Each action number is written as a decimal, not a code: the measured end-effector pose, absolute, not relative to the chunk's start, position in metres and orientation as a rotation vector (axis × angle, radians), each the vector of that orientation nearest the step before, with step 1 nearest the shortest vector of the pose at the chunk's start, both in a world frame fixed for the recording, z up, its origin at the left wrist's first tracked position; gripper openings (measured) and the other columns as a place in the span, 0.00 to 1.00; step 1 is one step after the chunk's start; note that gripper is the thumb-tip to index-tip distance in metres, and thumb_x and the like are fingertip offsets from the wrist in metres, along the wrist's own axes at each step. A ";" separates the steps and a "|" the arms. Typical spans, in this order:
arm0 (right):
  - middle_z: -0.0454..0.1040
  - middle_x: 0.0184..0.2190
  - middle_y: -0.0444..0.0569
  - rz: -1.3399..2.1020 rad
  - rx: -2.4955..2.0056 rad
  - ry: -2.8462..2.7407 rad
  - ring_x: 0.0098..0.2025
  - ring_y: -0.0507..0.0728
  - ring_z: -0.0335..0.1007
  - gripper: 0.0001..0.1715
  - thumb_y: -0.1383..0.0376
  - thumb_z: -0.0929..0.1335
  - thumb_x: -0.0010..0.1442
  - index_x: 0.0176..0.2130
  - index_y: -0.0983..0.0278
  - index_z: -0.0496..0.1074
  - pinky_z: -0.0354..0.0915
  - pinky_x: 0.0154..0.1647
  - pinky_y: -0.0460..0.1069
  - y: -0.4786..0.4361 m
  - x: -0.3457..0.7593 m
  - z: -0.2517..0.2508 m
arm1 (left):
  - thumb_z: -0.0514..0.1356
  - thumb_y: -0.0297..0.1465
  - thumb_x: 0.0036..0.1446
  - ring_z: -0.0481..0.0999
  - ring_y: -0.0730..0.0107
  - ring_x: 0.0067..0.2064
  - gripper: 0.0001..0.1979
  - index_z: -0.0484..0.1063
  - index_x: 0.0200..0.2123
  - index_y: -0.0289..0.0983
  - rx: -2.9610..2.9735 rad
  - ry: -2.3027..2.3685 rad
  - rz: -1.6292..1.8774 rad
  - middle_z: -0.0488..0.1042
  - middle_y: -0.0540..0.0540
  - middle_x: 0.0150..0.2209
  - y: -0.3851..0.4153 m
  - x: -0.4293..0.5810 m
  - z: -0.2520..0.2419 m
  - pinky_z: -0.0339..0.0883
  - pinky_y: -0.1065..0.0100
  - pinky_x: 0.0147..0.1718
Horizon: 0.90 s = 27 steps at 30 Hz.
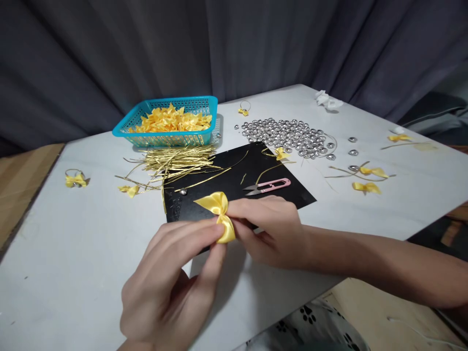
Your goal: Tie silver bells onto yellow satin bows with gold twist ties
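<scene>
Bow (pixel 222 215): yellow ribbon, between the fingers of 2 hands, seen against the black mat (pixel 298 189).
Left hand (pixel 159 287): thumb below, index finger above, closed to ribbon thickness on the lower loop.
Right hand (pixel 274 229): index finger and thumb near together at the bow's right side; whether they clamp the ribbon is hidden.
Ribbon handling: judged light, soft and slippery, from its satin sheen; loops are likely to crease or flatten under hard pressure.
Grip point: gathered centre, between the 2 loops, judged the firmest hold; pinch lightly.
Snips (pixel 272 185): pink-handled, on the mat beyond the right fingers, unheld.
Gold wire (pixel 179 160): bundle beyond the left fingers, ahead of the blue basket (pixel 164 133).
Silver beads (pixel 288 137): heap beyond the right fingers, past the snips.
Brands and writing: 0 legible on bow, snips or mat.
</scene>
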State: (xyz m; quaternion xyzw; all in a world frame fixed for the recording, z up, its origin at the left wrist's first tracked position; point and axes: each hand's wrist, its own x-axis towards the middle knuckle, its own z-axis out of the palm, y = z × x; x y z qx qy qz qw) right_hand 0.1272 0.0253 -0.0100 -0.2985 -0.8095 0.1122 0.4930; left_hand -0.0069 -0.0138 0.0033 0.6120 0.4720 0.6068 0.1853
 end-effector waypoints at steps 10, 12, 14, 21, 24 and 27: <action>0.77 0.34 0.46 0.051 -0.803 -1.801 0.34 0.47 0.72 0.12 0.77 0.62 0.59 0.39 0.67 0.71 0.68 0.37 0.42 0.031 0.128 -0.001 | 0.69 0.32 0.42 0.70 0.82 0.26 0.07 0.75 0.26 0.37 0.706 1.244 1.426 0.72 0.54 0.26 0.012 -0.014 0.010 0.66 0.83 0.22; 0.78 0.36 0.45 0.011 -0.836 -1.803 0.33 0.46 0.74 0.11 0.76 0.63 0.59 0.41 0.67 0.71 0.68 0.36 0.40 0.033 0.129 -0.001 | 0.69 0.30 0.42 0.70 0.83 0.26 0.07 0.76 0.26 0.35 0.603 1.224 1.350 0.73 0.54 0.27 0.015 -0.015 0.009 0.66 0.85 0.23; 0.78 0.35 0.45 -0.058 -0.861 -1.821 0.30 0.46 0.74 0.09 0.75 0.65 0.59 0.41 0.68 0.71 0.67 0.31 0.39 0.035 0.131 -0.001 | 0.69 0.29 0.41 0.71 0.84 0.26 0.06 0.76 0.26 0.35 0.570 1.223 1.330 0.73 0.53 0.27 0.016 -0.015 0.008 0.67 0.86 0.23; 0.72 0.25 0.44 -0.222 -0.832 -2.138 0.23 0.45 0.64 0.13 0.75 0.62 0.59 0.34 0.68 0.75 0.56 0.19 0.41 0.038 0.137 0.005 | 0.69 0.26 0.41 0.73 0.83 0.27 0.05 0.78 0.26 0.35 0.581 1.310 1.380 0.77 0.52 0.28 0.015 -0.011 0.006 0.67 0.86 0.26; 0.67 0.24 0.43 -0.215 -0.836 -2.152 0.20 0.44 0.57 0.15 0.75 0.61 0.57 0.31 0.69 0.76 0.50 0.15 0.42 0.037 0.136 0.004 | 0.69 0.26 0.40 0.72 0.83 0.26 0.04 0.78 0.23 0.35 0.619 1.324 1.387 0.76 0.52 0.24 0.016 -0.011 0.006 0.67 0.85 0.25; 0.65 0.23 0.43 -0.186 -0.830 -2.145 0.19 0.44 0.52 0.15 0.75 0.61 0.57 0.30 0.69 0.76 0.47 0.15 0.42 0.036 0.135 0.004 | 0.69 0.26 0.40 0.71 0.82 0.24 0.03 0.77 0.22 0.35 0.617 1.328 1.384 0.74 0.52 0.22 0.016 -0.012 0.006 0.66 0.84 0.23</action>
